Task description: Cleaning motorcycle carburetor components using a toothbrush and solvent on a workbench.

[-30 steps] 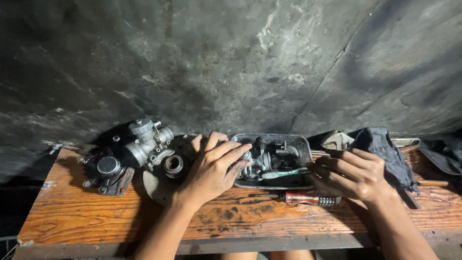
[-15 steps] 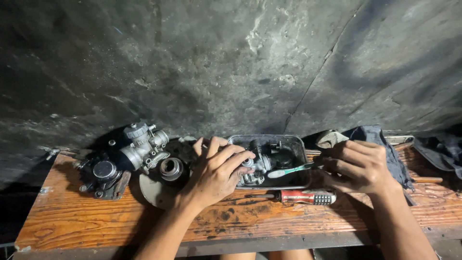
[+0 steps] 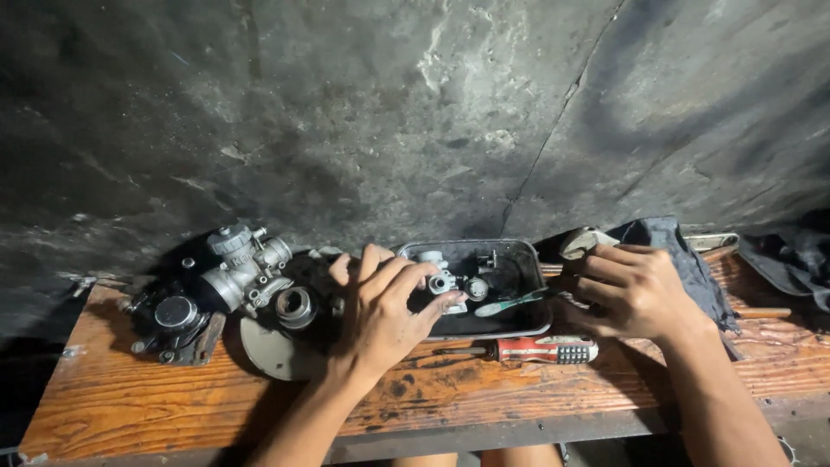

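Observation:
On the wooden bench (image 3: 156,406) my left hand (image 3: 380,313) reaches into a dark metal tray (image 3: 519,322), its fingertips pinching a small silver carburetor part (image 3: 443,282). My right hand (image 3: 633,290) rests at the tray's right end, fingers curled on the handle of a green toothbrush (image 3: 510,303) that lies across the tray. Other small metal parts (image 3: 481,285) sit in the tray.
A silver carburetor body (image 3: 240,266) and a black engine part (image 3: 173,315) sit at the left, by a round metal disc (image 3: 272,353). A red-handled screwdriver (image 3: 536,349) lies in front of the tray. Dark cloths (image 3: 683,251) lie at the right. A rough concrete wall (image 3: 415,112) stands behind.
The view has shifted slightly. My left hand has moved right into the tray and pinched a small silver part. My right hand has stayed at the tray's right end on the toothbrush.

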